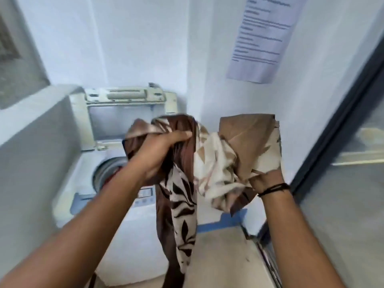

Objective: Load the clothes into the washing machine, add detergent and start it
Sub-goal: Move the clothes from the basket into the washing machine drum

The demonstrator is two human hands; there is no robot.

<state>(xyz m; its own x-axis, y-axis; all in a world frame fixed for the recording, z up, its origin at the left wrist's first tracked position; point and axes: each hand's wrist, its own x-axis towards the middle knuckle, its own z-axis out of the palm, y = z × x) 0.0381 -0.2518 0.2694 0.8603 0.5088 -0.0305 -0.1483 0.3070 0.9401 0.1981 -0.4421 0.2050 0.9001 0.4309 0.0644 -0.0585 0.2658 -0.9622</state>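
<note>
While the lid (124,100) of the washing machine (104,179) stands raised against the back wall, the patterned cloth (209,163) is held up in the air to the right of the drum opening (108,169) and nearer the camera than it, not yet inside. Measured from that opening, the left hand (160,154) is the nearer one, just right of the rim, its fingers curled tight round a bunched fold of the brown and cream fabric. The right hand (264,179) is farther right, well apart from the opening; it seems to clutch the cloth from below, though the fabric drapes over its fingers and hides the grip itself. A long tail of the cloth hangs straight down from the left hand, past the machine's control panel (143,196) and front face, so its long axis is vertical. Something dark red already seems to lie in the drum, too blurred to name. The next move probably needs both forearms, now reaching forward and upward, to swing left and lower, with the hanging tail lifted clear of the front edge.
</note>
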